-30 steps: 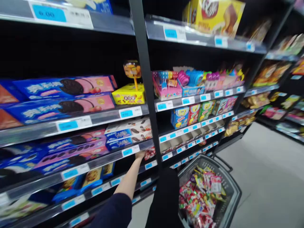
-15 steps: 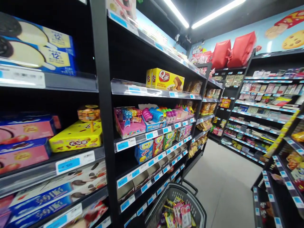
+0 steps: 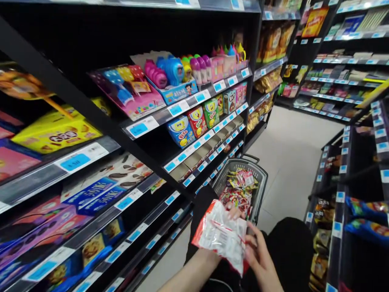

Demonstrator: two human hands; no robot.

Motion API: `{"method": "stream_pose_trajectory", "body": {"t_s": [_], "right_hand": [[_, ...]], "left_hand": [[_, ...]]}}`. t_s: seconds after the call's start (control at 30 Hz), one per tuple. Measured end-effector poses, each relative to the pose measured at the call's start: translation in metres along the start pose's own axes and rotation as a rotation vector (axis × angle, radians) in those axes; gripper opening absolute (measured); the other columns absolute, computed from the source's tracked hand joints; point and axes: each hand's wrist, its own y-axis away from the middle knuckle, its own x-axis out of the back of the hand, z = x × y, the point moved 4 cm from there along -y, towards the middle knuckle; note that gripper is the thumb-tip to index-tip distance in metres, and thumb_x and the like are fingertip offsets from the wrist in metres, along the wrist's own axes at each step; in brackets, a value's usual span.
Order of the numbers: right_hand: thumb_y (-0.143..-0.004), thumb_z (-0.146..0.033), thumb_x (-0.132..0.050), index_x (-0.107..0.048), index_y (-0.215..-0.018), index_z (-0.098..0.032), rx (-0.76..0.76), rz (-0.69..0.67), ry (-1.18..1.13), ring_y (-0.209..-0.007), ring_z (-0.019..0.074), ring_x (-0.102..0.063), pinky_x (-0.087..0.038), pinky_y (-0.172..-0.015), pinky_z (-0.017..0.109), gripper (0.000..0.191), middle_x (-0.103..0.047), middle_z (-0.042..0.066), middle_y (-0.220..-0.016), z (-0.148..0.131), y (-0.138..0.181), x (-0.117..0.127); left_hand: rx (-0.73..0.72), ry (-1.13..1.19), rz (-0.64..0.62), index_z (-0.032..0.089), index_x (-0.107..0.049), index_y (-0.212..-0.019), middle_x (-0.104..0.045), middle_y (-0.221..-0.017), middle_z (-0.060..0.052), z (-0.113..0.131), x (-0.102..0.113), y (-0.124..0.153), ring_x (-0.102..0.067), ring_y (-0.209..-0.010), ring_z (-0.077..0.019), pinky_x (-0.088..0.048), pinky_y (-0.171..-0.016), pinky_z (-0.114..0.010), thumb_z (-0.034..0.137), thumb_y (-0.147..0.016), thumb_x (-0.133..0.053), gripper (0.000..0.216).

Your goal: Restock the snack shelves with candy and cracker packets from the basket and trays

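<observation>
Snack packet [image 3: 223, 235] sits pinched between both hands: right hand [image 3: 261, 259] grasping its near edge (left hand [image 3: 234, 211] mostly hidden behind), above the basket [image 3: 261, 178].

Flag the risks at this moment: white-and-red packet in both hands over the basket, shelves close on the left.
1. The snack packet is pinched only at its edges by the left hand and right hand, and it sits short of the basket; a loose release could land it on the floor.
2. The basket already looks heaped with packets, so another may slide off.
3. The shelf edge is close beside the left forearm; it might knock stock loose.
</observation>
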Motion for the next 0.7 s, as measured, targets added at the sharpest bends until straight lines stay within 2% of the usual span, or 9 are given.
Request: {"method": "stream_pose_trajectory", "body": {"t_s": [0.1,0.2,0.33,0.43,0.5,0.57,0.6,0.63,0.7], "right_hand": [[-0.078,-0.037,-0.069,-0.044,-0.132,-0.031,0.085,0.137,-0.143,-0.075,0.0162,-0.067,-0.055,-0.069,0.027,0.06,-0.068,0.004,-0.094,-0.026,-0.011,-0.008],[-0.071,-0.028,-0.077,-0.062,-0.115,-0.03,0.146,0.26,-0.122,-0.071,0.0151,-0.069,-0.056,-0.064,0.022,0.046,-0.071,0.004,-0.092,-0.048,-0.016,0.003],[-0.067,-0.023,-0.079,-0.073,-0.099,-0.029,0.228,0.417,0.095,-0.076,0.0164,-0.07,-0.056,-0.065,0.019,0.033,-0.073,0.004,-0.092,-0.065,-0.012,0.031],[-0.068,-0.02,-0.078,-0.073,-0.101,-0.029,0.309,0.394,0.27,-0.066,0.0146,-0.069,-0.056,-0.057,0.017,0.035,-0.071,0.004,-0.086,-0.073,-0.009,0.042],[-0.069,-0.019,-0.077,-0.071,-0.107,-0.029,0.369,0.295,0.377,-0.065,0.0149,-0.068,-0.055,-0.054,0.018,0.04,-0.07,0.004,-0.085,-0.079,-0.007,0.042],[-0.07,-0.018,-0.076,-0.069,-0.111,-0.03,0.448,0.213,0.488,-0.068,0.0162,-0.069,-0.056,-0.056,0.019,0.043,-0.071,0.004,-0.087,-0.085,-0.005,0.042],[-0.071,-0.018,-0.076,-0.068,-0.113,-0.03,0.496,0.178,0.548,-0.07,0.0165,-0.069,-0.056,-0.057,0.019,0.045,-0.072,0.004,-0.087,-0.088,-0.004,0.041],[-0.072,-0.017,-0.075,-0.068,-0.114,-0.03,0.547,0.153,0.602,-0.07,0.0164,-0.07,-0.056,-0.058,0.018,0.045,-0.072,0.004,-0.087,-0.09,-0.002,0.04],[-0.075,-0.019,-0.073,-0.068,-0.114,-0.029,0.633,0.154,0.673,-0.07,0.0157,-0.07,-0.055,-0.06,0.017,0.04,-0.073,0.004,-0.086,-0.093,0.001,0.039]], "left_hand": [[0.024,0.19,-0.093,0.023,-0.051,-0.065,-0.053,-0.06,0.0,0.004,-0.021,-0.004,-0.057,-0.069,-0.0191,-0.047,-0.082,-0.038,0.047,-0.083,-0.052,0.03],[0.056,0.198,-0.144,0.021,-0.059,-0.078,-0.065,-0.078,-0.003,0.027,-0.03,-0.001,-0.062,-0.089,-0.025,-0.047,-0.086,-0.039,0.038,-0.077,-0.063,0.018],[0.276,0.087,-0.247,0.018,-0.061,-0.111,-0.066,-0.107,-0.01,0.05,-0.027,0.013,-0.06,-0.106,-0.028,-0.045,-0.093,-0.04,0.048,-0.078,-0.063,0.045],[0.193,-0.082,-0.389,0.028,-0.031,-0.143,-0.054,-0.132,-0.009,0.06,-0.022,0.024,-0.057,-0.113,-0.0268,-0.043,-0.096,-0.036,0.031,-0.064,-0.081,0.094],[0.159,-0.214,-0.446,0.037,-0.001,-0.147,-0.047,-0.139,-0.009,0.059,-0.019,0.029,-0.061,-0.105,-0.0261,-0.048,-0.09,-0.035,0.018,-0.057,-0.085,0.125],[0.132,-0.324,-0.435,0.039,0.012,-0.144,-0.047,-0.14,-0.009,0.057,-0.013,0.03,-0.063,-0.098,-0.0256,-0.05,-0.084,-0.037,0.022,-0.06,-0.083,0.129],[0.09,-0.384,-0.411,0.038,0.006,-0.146,-0.048,-0.139,-0.009,0.057,-0.011,0.029,-0.063,-0.099,-0.026,-0.05,-0.085,-0.037,0.024,-0.061,-0.083,0.124],[0.03,-0.46,-0.385,0.036,-0.008,-0.147,-0.052,-0.136,-0.009,0.059,-0.008,0.028,-0.061,-0.102,-0.0264,-0.049,-0.088,-0.037,0.026,-0.061,-0.082,0.114],[-0.099,-0.633,-0.376,0.029,-0.052,-0.132,-0.064,-0.12,-0.008,0.064,-0.008,0.027,-0.061,-0.102,-0.0258,-0.047,-0.091,-0.035,0.027,-0.062,-0.082,0.076]]}}
